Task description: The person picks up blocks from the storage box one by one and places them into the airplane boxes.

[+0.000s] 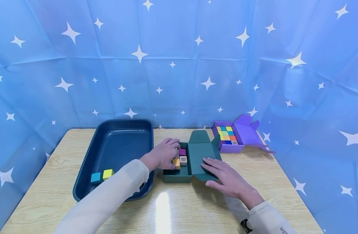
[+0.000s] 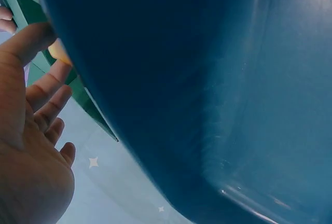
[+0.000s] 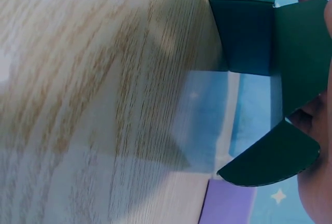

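In the head view my left hand (image 1: 162, 154) reaches into a dark green box (image 1: 177, 179), pinching an orange block (image 1: 176, 163) between thumb and fingers. The left wrist view shows the same block (image 2: 59, 52) at the fingertips, partly hidden by the tray's side. Beside it in the box lie a purple block (image 1: 182, 152) and a wooden block with a letter B (image 1: 183, 160). My right hand (image 1: 226, 177) rests with extended fingers on the box's folded-back lid (image 1: 203, 152). A lid flap (image 3: 272, 156) shows next to that hand in the right wrist view.
A deep blue tray (image 1: 127, 125) stands left of the green box, holding a teal block (image 1: 95, 177) and a yellow block (image 1: 108, 174). Back right, an open purple box (image 1: 231, 149) holds several coloured blocks. A starry blue curtain (image 1: 179, 74) surrounds the wooden table (image 1: 179, 214).
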{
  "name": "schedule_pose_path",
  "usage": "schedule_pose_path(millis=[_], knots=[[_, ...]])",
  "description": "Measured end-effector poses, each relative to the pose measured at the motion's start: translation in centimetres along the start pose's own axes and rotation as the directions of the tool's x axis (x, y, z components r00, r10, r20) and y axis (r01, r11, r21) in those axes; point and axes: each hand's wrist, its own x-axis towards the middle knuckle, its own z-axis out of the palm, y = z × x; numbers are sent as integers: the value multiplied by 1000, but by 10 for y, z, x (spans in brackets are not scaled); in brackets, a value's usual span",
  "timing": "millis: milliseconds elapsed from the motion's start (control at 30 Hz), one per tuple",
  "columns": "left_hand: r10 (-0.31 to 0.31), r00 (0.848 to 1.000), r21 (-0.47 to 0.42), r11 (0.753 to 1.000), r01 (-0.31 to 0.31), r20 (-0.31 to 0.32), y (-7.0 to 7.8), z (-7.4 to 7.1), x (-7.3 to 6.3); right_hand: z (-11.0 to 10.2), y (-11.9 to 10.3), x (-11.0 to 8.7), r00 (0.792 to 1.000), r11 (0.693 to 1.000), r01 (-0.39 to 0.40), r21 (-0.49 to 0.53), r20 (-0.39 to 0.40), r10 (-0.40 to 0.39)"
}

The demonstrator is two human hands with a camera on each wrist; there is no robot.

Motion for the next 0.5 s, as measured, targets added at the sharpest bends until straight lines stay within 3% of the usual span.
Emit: schedule_pose_path(millis=[167, 500], knots=[[7, 1000, 39, 999, -7, 6, 0, 4, 2, 1, 0, 0, 1000, 1000, 0, -1, -4, 0], [9, 999, 254, 967, -19, 39, 7, 9, 10, 2, 1, 0, 1000, 1000, -5, 2, -1, 5]])
